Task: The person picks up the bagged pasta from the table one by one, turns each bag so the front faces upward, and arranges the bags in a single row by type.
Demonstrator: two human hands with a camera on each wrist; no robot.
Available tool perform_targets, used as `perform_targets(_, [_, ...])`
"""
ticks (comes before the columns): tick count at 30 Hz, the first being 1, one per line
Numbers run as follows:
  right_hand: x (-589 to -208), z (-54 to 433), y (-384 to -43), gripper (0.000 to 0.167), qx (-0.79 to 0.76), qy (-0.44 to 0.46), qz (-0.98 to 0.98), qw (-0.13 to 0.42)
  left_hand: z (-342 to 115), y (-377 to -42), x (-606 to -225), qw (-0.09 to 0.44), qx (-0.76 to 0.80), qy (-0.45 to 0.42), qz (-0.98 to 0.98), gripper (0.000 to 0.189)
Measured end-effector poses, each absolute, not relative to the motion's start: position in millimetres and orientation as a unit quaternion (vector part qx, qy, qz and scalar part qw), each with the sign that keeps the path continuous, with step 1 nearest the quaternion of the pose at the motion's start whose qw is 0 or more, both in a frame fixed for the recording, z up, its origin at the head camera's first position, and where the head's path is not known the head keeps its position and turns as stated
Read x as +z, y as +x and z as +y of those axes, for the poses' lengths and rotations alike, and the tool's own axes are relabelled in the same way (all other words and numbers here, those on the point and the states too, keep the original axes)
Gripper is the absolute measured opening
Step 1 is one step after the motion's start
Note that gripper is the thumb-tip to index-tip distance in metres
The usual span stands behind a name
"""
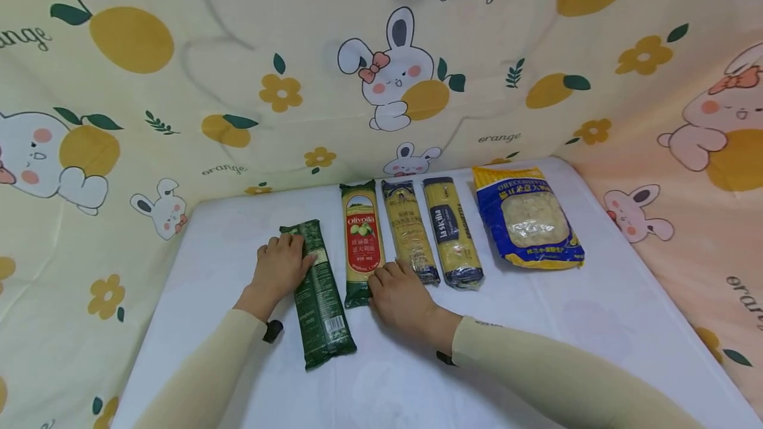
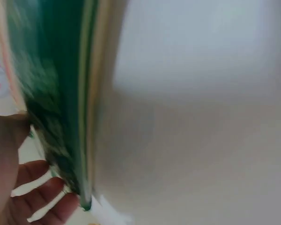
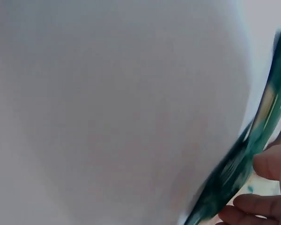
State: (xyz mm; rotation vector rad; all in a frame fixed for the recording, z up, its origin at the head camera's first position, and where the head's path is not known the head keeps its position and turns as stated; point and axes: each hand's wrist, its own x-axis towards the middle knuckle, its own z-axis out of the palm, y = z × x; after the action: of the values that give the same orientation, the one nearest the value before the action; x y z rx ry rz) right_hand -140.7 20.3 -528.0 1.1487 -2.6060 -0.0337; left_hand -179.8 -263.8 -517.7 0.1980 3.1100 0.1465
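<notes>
On the left lies a long dark green pasta packet [image 1: 324, 303], its barcode side up and slightly slanted. My left hand [image 1: 280, 267] grips it near its far end, thumb on top and fingers along the left edge; the left wrist view shows thumb and fingers around the packet [image 2: 61, 93]. Beside it, an Olivoilà spaghetti packet [image 1: 360, 237] with a red label lies face up. My right hand [image 1: 399, 296] holds its lower right edge; in the right wrist view, thumb [image 3: 269, 161] and fingers meet the green wrapper [image 3: 229, 173].
To the right lie a gold pasta packet [image 1: 410, 227], a yellow packet with a dark blue label [image 1: 450, 227], and a wide blue and yellow orecchiette bag [image 1: 530, 217]. All rest on a white table [image 1: 524, 323]. A patterned cloth [image 1: 298, 32] hangs behind and along the sides.
</notes>
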Motion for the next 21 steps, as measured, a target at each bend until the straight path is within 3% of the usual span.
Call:
perform_targets(10, [-530, 0, -114, 0.044, 0.009, 0.437, -0.888, 0.145, -265, -233, -520, 0.02, 0.015, 0.073, 0.997, 0.062])
perform_targets(21, [-537, -9, -107, 0.055, 0.001, 0.455, -0.88, 0.135, -256, -250, -526, 0.026, 0.013, 0.065, 0.997, 0.053])
